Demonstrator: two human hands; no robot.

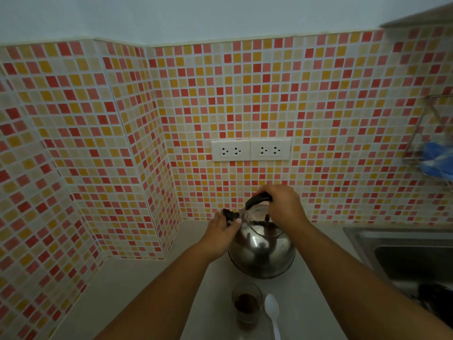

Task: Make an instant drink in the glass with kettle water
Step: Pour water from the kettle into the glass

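Note:
A shiny steel kettle (pixel 261 251) stands on the counter, in the middle of the view. My right hand (pixel 284 204) grips its black top handle. My left hand (pixel 220 234) is closed on the black cap at the kettle's spout, on its left side. In front of the kettle stands a clear glass (pixel 247 306) with dark brown powder or liquid at the bottom. A white plastic spoon (pixel 272 312) lies on the counter just right of the glass.
The grey counter (pixel 137 290) is bounded by a tiled wall behind and at the left. Two white wall sockets (pixel 251 150) sit above the kettle. A steel sink (pixel 411 256) lies at the right, and a wire rack with something blue (pixel 437 159) hangs above it.

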